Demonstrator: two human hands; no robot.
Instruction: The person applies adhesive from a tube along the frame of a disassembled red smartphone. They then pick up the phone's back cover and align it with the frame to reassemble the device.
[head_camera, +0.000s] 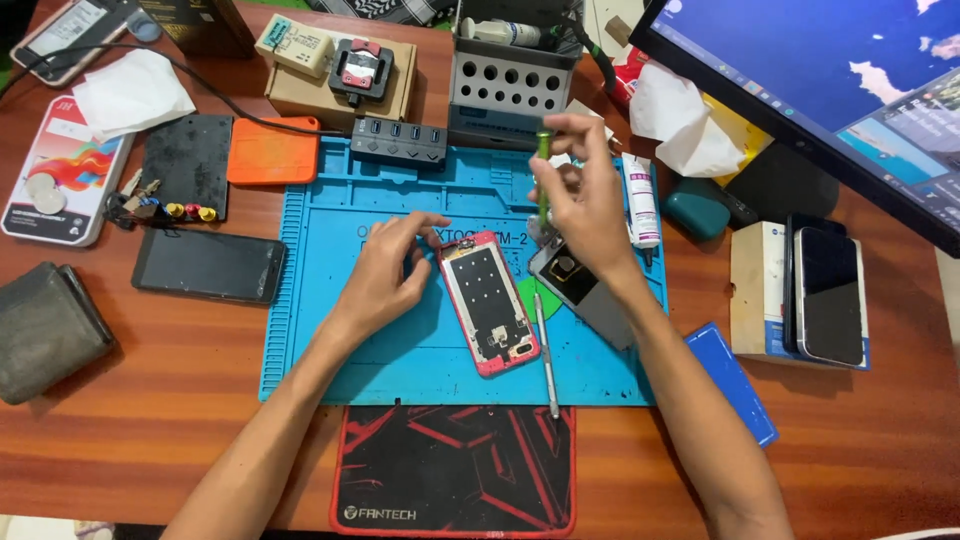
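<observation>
Blue silicone forms the work mat (330, 330), which is laid on a wooden table (180, 440). An opened phone (487, 300) with a pink-red frame is placed face down near the middle of the mat, its bare inner plate showing. The left hand (385, 275) is rested on the mat just beside the phone's upper left corner; its fingers are curled together and the fingertips are in contact with that corner. The right hand (580, 205) is raised above the mat, to the right of the phone's top end. A green-handled screwdriver (543, 180) is held upright in it, with thumb and fingers clamped on the shaft. A grey plate (580, 290) lies under the right wrist, and a slim metal tool (545, 350) lies just right of the phone.

A flat rectangular package (60, 170), white with a red and orange wave pattern, is placed at the left table edge. A plain brown cardboard box (300, 95) stands behind the mat, with a beige block and a small black-and-red device on top. A white tube (642, 200) with a printed label lies on the mat's right border. A white box (760, 290) with a round blue mark stands at the right, and a dark phone leans against it.
</observation>
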